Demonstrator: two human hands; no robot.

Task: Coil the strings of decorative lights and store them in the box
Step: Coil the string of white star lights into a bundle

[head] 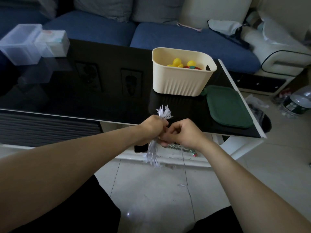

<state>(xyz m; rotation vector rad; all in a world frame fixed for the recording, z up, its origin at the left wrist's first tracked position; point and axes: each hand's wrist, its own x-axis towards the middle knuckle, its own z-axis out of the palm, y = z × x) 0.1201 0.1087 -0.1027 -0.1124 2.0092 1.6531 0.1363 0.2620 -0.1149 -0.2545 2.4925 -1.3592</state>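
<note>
The bench (101,91) is a low one with a glossy black top and a white edge; its surface reflects the room dimly. On its far right part stands a cream box (181,78) with ribbed walls, open at the top, and inside it some yellow and red pieces (178,63) are visible. Just beside the box, on the near right, lies a dark green lid (228,106), flat on the black surface. At the far left corner stand two clear plastic containers (32,44), touching each other.

Over the near edge of the bench, the left hand (151,126) is clenched around a bundle of white star-shaped lights (164,113); stars stick out above the fist and hang below it. The right hand (183,133) is curled and pinches the same bundle from the right side.

Behind the bench is a blue sofa (168,36) with grey cushions. The floor (151,190) has pale tiles.
</note>
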